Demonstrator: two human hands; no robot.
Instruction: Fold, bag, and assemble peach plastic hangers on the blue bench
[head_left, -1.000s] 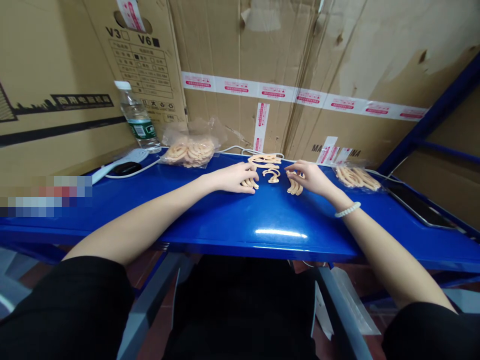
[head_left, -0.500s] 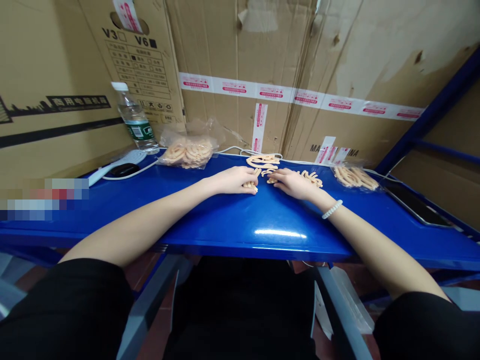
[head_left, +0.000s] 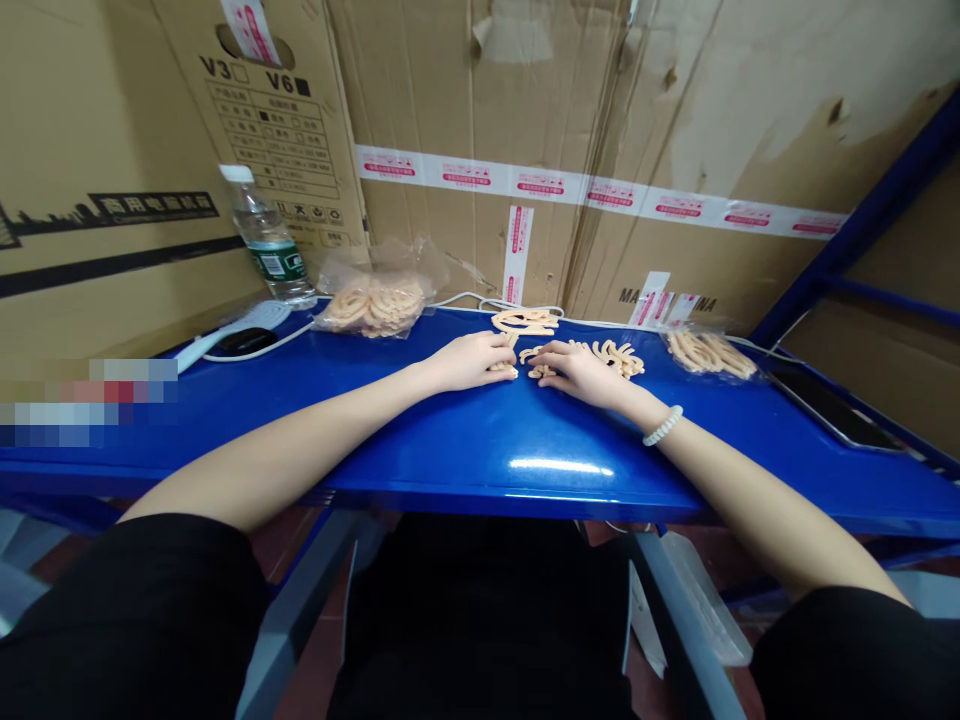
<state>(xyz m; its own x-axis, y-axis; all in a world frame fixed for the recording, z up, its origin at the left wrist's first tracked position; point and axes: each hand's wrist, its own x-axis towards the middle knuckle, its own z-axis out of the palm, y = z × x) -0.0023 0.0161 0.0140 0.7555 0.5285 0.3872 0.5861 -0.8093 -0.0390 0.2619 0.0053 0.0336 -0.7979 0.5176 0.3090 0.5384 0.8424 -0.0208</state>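
My left hand [head_left: 474, 362] rests on the blue table, its fingers wrapped round a small bundle of beige, rope-like strips [head_left: 507, 372] whose ends stick out past the fingertips. Across a narrow gap, my right hand [head_left: 581, 374] has its fingers curled down over short beige pieces [head_left: 538, 371]. Part of those pieces is hidden under the fingers. More short curved pieces [head_left: 621, 358] lie in a loose heap behind and right of this hand. Longer beige strips [head_left: 525, 322] lie looped just beyond both hands.
Bags of beige strips lie at the back left [head_left: 373, 303] and right [head_left: 712, 354]. A water bottle [head_left: 276, 250], a light-blue handled item [head_left: 240, 325] and a black mouse [head_left: 246, 341] are left. A dark flat device [head_left: 832, 410] lies right. Cardboard [head_left: 465, 90] walls the back.
My right fingers have shifted slightly left and spread a little over the short pieces, which now show more. My left hand has barely moved and keeps its bundle.
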